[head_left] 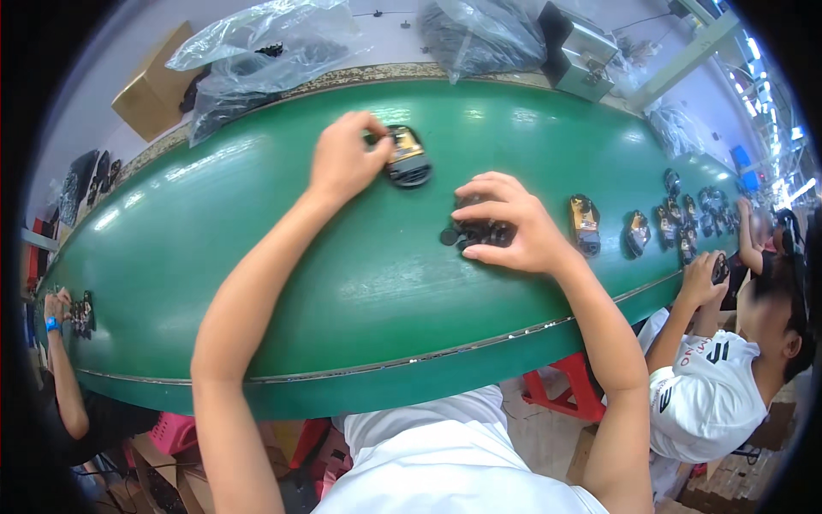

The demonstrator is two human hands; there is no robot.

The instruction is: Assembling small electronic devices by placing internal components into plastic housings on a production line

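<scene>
A black casing with a gold-coloured inside is sitting over the green table, toward its far side and just left of the middle; whether it is resting flat or being lifted a little, I cannot tell. The left hand is reaching in from its left, with the bent thumb and forefinger coming close together at the casing's upper left edge; whether they are pinching that edge or some small piece there, I cannot tell. Nearer the person and to the right, the right hand is curving its fingers and thumb around a clump of small black parts, grasping them loosely from above, while one round piece is poking out on the left. Beyond this hand, another casing is lying on the table with its gold side showing, and a smaller one is lying to the right of it, near a crowded group of similar pieces. At the right, a co-worker in a white shirt is holding a dark piece. At the far left, another person's hand is working beside a few dark parts. Along the back, clear plastic bags, a cardboard box and a grey metal box are standing or lying behind the table. Below the near edge, a red stool is showing.
</scene>
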